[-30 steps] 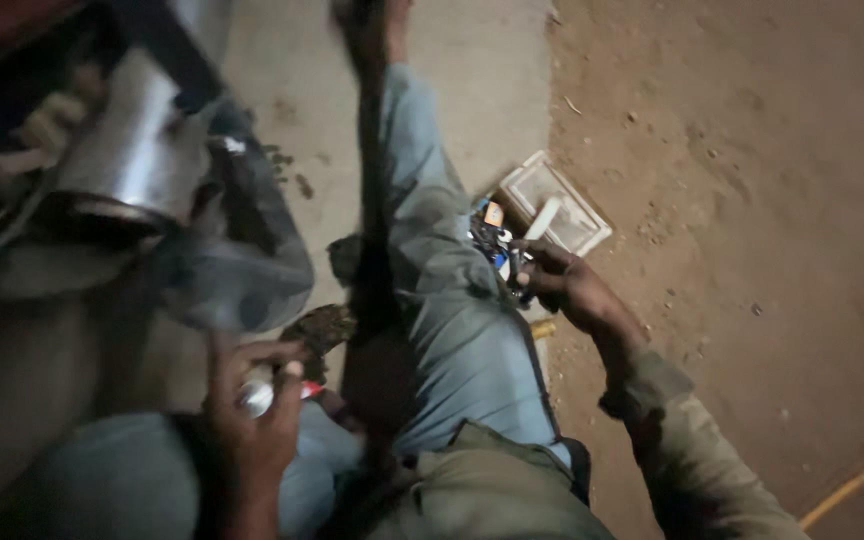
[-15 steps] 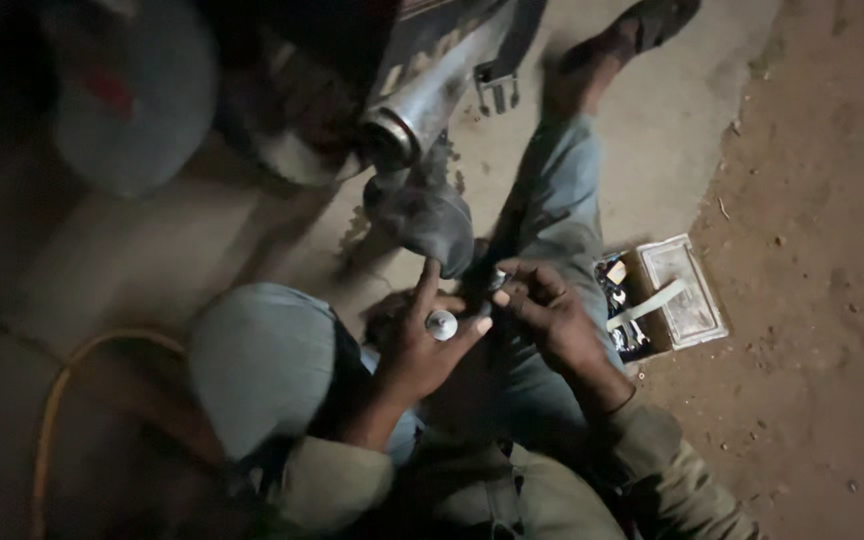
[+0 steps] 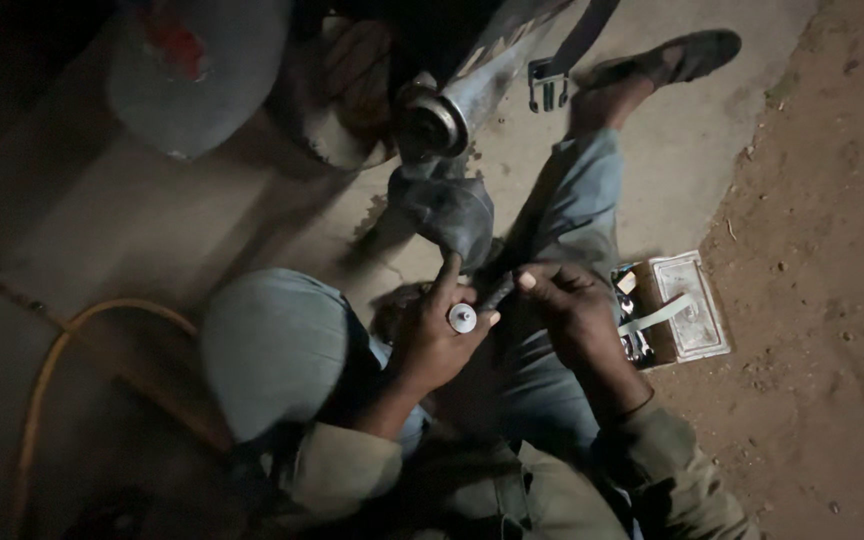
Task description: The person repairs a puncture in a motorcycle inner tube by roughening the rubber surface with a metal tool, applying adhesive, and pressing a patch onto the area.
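Left hand [image 3: 439,335] curls around a small round silver cap [image 3: 463,318], thumb and fingers pinching it, forefinger raised toward the dark rubber piece [image 3: 449,212] hanging under the chrome exhaust pipe [image 3: 452,108]. Right hand [image 3: 570,312] pinches a thin dark rod [image 3: 497,292] just beside the cap. Judging by that, cap isn't fitted anywhere yet; open metal tool box [image 3: 687,310] sits on the ground at right.

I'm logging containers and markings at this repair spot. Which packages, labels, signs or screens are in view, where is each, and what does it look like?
Open tin box: on the ground right of the right hand; flat, rectangular, pale grey lid, small parts inside.
Red patch: on the rounded grey cover at top left; too blurred to tell whether it is a label.
No signs or screens show.
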